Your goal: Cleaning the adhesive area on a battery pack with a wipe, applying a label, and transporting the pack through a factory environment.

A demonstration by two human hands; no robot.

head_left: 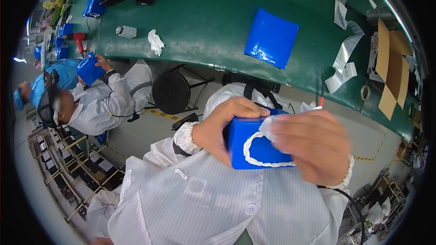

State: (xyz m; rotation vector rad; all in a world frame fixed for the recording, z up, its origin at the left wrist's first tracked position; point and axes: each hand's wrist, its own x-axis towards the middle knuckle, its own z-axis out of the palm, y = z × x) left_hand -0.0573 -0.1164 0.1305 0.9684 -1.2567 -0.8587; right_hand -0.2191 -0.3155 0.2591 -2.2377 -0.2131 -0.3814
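Close to my chest is a blue box-shaped pack (263, 147), with a white cord or strip (248, 153) curving in a loop over its face. My left hand (215, 129) is wrapped round the pack's left side, thumb along its upper edge. Over the right part of the pack, my right hand (315, 143) is smeared by motion and pinches a white crumpled wipe (266, 128) against the face. That hand hides the right end of the loop.
The green table (195, 27) ahead bears a blue sheet (271, 38), a crumpled tissue (156, 42), a grey bottle (126, 31), film strips (347, 50), a tape roll (365, 92) and an open cardboard box (393, 68). A black stool (171, 93) and a co-worker (95, 109) holding a blue pack are at left.
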